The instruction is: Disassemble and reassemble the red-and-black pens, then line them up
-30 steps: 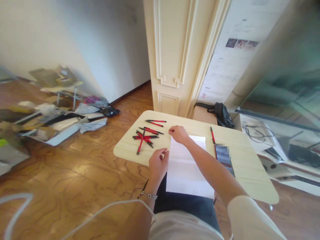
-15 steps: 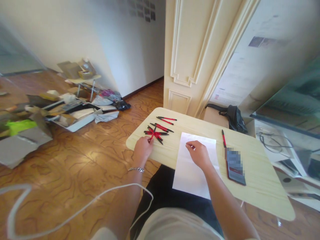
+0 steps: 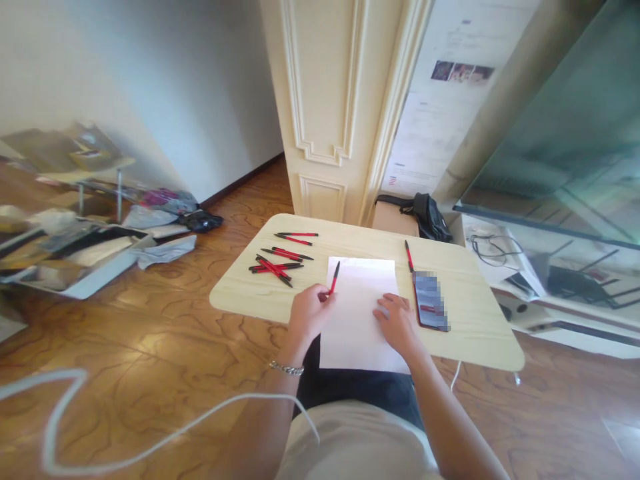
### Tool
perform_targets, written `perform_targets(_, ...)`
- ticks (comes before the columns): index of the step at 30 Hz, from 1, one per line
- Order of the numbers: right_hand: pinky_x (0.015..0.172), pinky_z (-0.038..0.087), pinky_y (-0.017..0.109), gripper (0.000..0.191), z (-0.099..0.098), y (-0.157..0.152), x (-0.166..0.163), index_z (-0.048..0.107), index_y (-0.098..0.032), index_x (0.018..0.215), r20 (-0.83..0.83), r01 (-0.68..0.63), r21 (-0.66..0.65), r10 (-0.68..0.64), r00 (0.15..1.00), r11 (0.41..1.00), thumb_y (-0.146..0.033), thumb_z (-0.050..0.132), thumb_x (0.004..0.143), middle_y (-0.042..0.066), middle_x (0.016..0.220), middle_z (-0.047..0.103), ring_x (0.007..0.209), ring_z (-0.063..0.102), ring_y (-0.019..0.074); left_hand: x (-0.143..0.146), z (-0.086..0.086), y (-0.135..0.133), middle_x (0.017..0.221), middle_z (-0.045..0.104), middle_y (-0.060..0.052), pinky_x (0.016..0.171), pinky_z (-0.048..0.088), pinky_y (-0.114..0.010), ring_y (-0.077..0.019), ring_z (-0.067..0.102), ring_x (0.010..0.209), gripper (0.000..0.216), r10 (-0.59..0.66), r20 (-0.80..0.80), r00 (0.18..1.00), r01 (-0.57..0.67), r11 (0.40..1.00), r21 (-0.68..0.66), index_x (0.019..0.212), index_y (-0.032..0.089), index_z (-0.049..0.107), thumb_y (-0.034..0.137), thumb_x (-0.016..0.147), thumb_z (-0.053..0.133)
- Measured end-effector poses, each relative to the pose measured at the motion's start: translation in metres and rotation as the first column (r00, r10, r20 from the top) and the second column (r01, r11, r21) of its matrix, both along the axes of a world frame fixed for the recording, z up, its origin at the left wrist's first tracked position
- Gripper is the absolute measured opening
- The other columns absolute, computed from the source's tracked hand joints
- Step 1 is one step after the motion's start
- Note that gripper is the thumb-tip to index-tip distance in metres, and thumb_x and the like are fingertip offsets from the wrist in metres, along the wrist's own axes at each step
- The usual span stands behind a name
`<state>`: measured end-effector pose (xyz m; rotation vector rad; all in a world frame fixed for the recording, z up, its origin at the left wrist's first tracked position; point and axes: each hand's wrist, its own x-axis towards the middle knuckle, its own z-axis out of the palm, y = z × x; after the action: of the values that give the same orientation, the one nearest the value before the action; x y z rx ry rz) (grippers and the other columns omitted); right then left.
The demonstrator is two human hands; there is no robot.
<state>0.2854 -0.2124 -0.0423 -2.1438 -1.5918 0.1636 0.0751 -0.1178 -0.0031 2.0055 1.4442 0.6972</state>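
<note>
Plainly, print runs down the poster (image 3: 420, 137) on the wall, too small to read, and the screen of the phone (image 3: 429, 303) is blurred out. The left hand (image 3: 311, 312) pinches a red-and-black pen (image 3: 334, 280) by its red lower end, over the far left part of the white paper (image 3: 357, 343). Its black end points away from the person and leans a little right, the long axis running roughly along the sheet's left edge; whether it touches the sheet I cannot tell. The right hand (image 3: 397, 321) lies at the paper's right side, fingers loosely spread and bent. The sheet's near edge hangs past the near edge of the table (image 3: 475, 313), over dark trousers (image 3: 360, 387).

Left of the sheet lie loose pens (image 3: 273, 269), some crossed, with a strip of tabletop between. Right of it, a single pen (image 3: 409, 257) lies at the phone's far end, its black end pointing away. A wider stretch of tabletop runs from the phone to the rounded right end.
</note>
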Motion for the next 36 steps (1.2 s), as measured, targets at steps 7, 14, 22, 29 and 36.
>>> perform_targets(7,0.095,0.036,0.041,0.028,-0.004,0.001,-0.007,0.067,-0.024,0.109,-0.034,0.046,0.048,-0.045,0.998,0.998,-0.032,0.056,0.084,0.009,0.124,0.057,0.116,0.045,0.0272,0.065,-0.023,-0.018,0.081,0.071,-0.005,0.065,0.043,-0.028,-0.0203,0.066,0.076,0.018,-0.103,-0.188,0.977,0.108,0.994,0.016,0.083,0.021,0.065,0.038,0.08,0.061)
perform_targets(14,0.094,0.036,0.041,0.029,-0.004,-0.001,-0.007,0.066,-0.024,0.11,-0.043,0.046,0.047,-0.044,0.998,0.998,-0.033,0.055,0.085,0.01,0.125,0.056,0.117,0.044,0.0276,0.074,-0.032,-0.018,0.075,0.067,-0.006,0.063,0.04,-0.029,-0.0225,0.064,0.073,0.025,-0.073,-0.315,0.946,0.099,0.993,0.065,0.082,0.02,0.061,0.045,0.08,0.061)
perform_targets(22,0.094,0.035,0.04,0.027,0.001,-0.002,-0.007,0.067,-0.024,0.108,-0.032,0.032,0.047,-0.03,0.999,0.998,-0.033,0.056,0.085,0.009,0.125,0.056,0.116,0.044,0.0278,0.064,-0.032,-0.019,0.071,0.067,-0.005,0.06,0.037,-0.029,-0.0203,0.061,0.067,0.032,-0.103,-0.256,0.961,0.133,0.986,0.103,0.076,0.022,0.06,0.051,0.085,0.051)
perform_targets(29,0.095,0.034,0.04,0.029,-0.001,-0.002,-0.004,0.067,-0.022,0.11,-0.043,0.047,0.058,-0.045,0.998,0.997,-0.032,0.055,0.086,0.009,0.124,0.056,0.116,0.042,0.0272,0.043,-0.036,-0.016,0.076,0.068,-0.005,0.066,0.041,-0.026,-0.0167,0.062,0.071,0.024,-0.089,-0.07,0.994,0.097,0.988,0.123,0.078,0.021,0.063,0.037,0.089,0.048)
perform_targets(36,0.095,0.035,0.037,0.026,0.005,0.007,0.001,0.068,-0.022,0.106,-0.083,0.047,0.078,-0.041,0.996,0.996,-0.031,0.055,0.086,0.009,0.119,0.06,0.112,0.048,0.0252,0.04,-0.039,-0.016,0.076,0.069,-0.005,0.067,0.043,-0.026,-0.0177,0.063,0.072,0.024,-0.073,0.016,0.997,0.072,0.993,0.09,0.078,0.021,0.064,0.037,0.087,0.049)
